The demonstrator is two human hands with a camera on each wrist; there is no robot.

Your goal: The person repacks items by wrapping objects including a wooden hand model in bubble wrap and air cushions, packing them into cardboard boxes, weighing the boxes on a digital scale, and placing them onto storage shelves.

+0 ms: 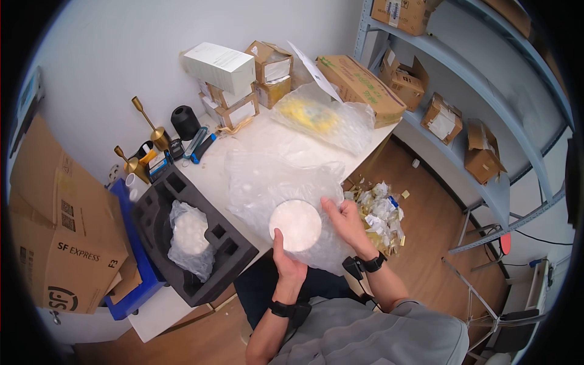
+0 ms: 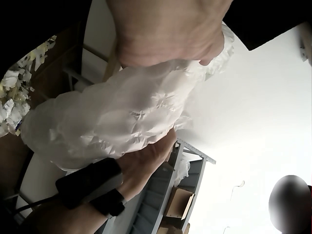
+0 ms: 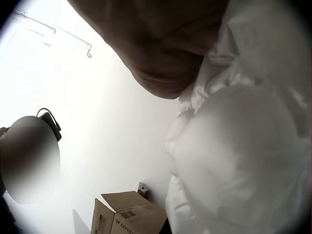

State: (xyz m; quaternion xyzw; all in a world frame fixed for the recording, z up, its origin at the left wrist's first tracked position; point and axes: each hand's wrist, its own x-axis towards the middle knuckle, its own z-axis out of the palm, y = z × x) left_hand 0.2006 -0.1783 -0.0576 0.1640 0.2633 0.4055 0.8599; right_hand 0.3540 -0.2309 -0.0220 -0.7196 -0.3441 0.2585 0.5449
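A round white disc [image 1: 295, 225] lies on a sheet of bubble wrap [image 1: 261, 182] at the table's near edge. My left hand [image 1: 288, 267] holds the disc and the wrap under it from the near side, thumb over the disc's rim; its other fingers are hidden underneath. At the right side of the wrap, my right hand [image 1: 347, 224] pinches the sheet between thumb and fingers. From below, in the left wrist view, the puffy bubble wrap [image 2: 112, 112] hangs between both hands. In the right wrist view the wrap [image 3: 239, 156] bulges beside my right hand [image 3: 161, 44].
Left of the wrap, a black foam tray [image 1: 207, 286] holds a bubble-wrapped round piece [image 1: 191, 234]. A large cardboard box [image 1: 73, 231] stands beyond a blue bin [image 1: 131, 298]. Small boxes [image 1: 228, 100] line the wall. Torn packing scraps [image 1: 383, 216] are heaped right of the table, near grey shelves [image 1: 474, 79].
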